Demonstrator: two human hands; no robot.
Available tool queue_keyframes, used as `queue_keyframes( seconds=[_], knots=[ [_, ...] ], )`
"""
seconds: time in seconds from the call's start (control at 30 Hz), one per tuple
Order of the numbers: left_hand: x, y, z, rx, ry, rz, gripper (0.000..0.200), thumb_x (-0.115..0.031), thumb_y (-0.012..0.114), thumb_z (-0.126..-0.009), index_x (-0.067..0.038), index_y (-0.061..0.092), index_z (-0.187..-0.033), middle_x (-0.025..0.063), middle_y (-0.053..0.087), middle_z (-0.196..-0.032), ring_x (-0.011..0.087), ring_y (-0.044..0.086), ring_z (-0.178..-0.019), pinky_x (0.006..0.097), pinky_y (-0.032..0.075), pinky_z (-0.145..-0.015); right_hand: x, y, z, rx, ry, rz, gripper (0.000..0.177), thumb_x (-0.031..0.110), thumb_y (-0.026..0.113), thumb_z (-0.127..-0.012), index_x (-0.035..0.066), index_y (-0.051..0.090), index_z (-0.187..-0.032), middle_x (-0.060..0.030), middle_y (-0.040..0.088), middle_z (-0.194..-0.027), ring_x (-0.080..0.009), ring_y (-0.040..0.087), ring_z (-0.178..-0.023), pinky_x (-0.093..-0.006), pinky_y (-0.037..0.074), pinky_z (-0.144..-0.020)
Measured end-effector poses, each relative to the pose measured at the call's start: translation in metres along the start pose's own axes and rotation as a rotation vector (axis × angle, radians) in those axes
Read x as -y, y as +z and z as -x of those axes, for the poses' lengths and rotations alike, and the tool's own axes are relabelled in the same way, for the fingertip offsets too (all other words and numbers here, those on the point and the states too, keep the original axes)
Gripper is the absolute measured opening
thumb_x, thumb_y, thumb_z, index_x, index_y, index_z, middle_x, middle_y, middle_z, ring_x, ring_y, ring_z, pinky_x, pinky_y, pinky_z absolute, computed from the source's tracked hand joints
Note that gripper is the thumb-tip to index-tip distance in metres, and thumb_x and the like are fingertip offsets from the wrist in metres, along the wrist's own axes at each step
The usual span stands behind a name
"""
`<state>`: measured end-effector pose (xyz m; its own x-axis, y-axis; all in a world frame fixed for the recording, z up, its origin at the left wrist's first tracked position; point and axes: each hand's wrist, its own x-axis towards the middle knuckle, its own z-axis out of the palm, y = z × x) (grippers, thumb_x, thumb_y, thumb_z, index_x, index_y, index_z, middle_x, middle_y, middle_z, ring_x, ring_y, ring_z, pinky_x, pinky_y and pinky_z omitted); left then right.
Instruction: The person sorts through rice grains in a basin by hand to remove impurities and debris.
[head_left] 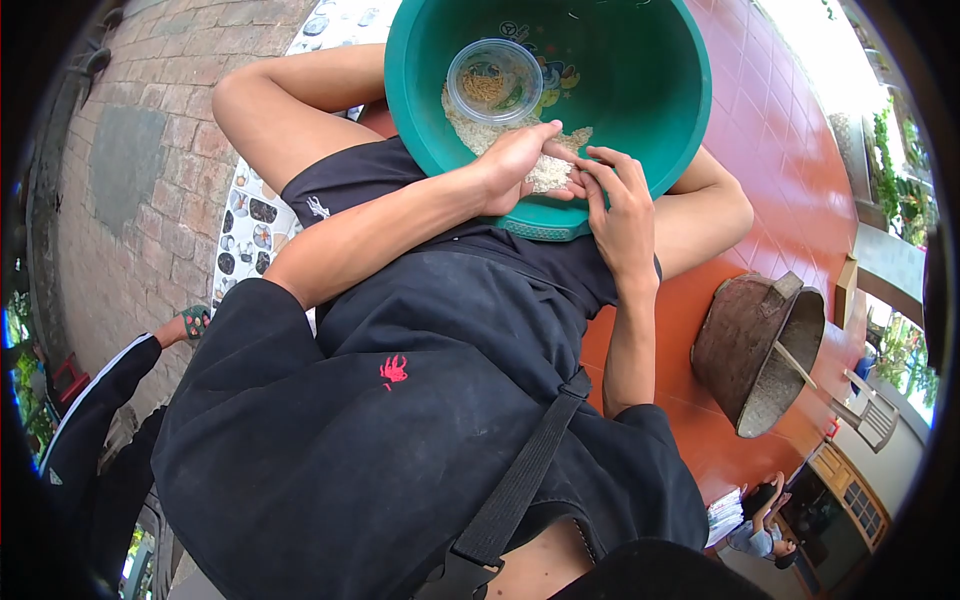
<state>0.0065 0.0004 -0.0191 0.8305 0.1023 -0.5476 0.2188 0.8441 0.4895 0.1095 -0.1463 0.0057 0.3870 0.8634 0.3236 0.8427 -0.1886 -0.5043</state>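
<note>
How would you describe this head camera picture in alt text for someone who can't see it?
A seated person's left hand and right hand touch rice in a green basin on their lap, where a small clear tub also sits. A metal pot sits on the red tiled floor.

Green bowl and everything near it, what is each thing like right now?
green bowl, upright on the lap, rice inside
rice, loose heap at the near side of the bowl
clear tub, open, no lid, upright in the bowl, a few grains inside
left hand, curled over the rice
right hand, fingers bent, tips at the rice
metal pot, tipped on its side on the red floor, stick inside
</note>
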Motion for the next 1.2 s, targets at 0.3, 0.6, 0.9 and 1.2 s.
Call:
queue_keyframes(
  seconds=[0.3, 0.6, 0.9, 1.2],
  knots=[
    [0.0, 0.002, 0.001, -0.052, 0.0, 0.018, 0.051, -0.031, 0.036, -0.107, 0.016, 0.055, -0.114, 0.02, 0.066, -0.1, 0.0261, 0.071, -0.088, 0.0353, 0.063, -0.077, 0.001, 0.003, 0.001, 0.08, 0.036, -0.002, 0.011, 0.004, 0.066, -0.087, 0.001, 0.068, -0.098, -0.0118, 0.065, -0.11, -0.029, 0.061, -0.102, -0.0379, 0.05, -0.087],
    [0.001, 0.005, 0.001, -0.045, 0.014, -0.03, 0.049, -0.029, 0.038, -0.106, 0.015, 0.058, -0.112, 0.018, 0.065, -0.106, 0.0218, 0.069, -0.092, 0.0351, 0.063, -0.08, -0.002, 0.003, 0.0, 0.121, 0.125, -0.047, 0.013, 0.009, 0.068, -0.085, 0.001, 0.061, -0.093, -0.0124, 0.064, -0.107, -0.0313, 0.061, -0.102, -0.0408, 0.047, -0.088],
    [-0.001, 0.0, 0.0, -0.015, -0.004, -0.018, 0.043, -0.028, 0.039, -0.106, 0.011, 0.057, -0.113, 0.0167, 0.064, -0.108, 0.0215, 0.068, -0.096, 0.0378, 0.062, -0.085, 0.008, 0.001, -0.012, 0.071, 0.105, 0.019, 0.013, 0.009, 0.067, -0.086, 0.001, 0.06, -0.094, -0.0128, 0.063, -0.105, -0.0317, 0.06, -0.102, -0.0417, 0.044, -0.09],
    [-0.003, 0.006, 0.006, -0.04, 0.031, -0.028, 0.035, -0.028, 0.039, -0.106, 0.001, 0.054, -0.118, 0.0122, 0.064, -0.107, 0.0209, 0.067, -0.097, 0.0396, 0.06, -0.084, 0.037, 0.001, -0.04, -0.325, -0.153, -0.207, 0.021, -0.004, 0.071, -0.081, 0.003, 0.072, -0.1, -0.0086, 0.064, -0.098, -0.0227, 0.063, -0.086, -0.0321, 0.053, -0.065]
  ],
)
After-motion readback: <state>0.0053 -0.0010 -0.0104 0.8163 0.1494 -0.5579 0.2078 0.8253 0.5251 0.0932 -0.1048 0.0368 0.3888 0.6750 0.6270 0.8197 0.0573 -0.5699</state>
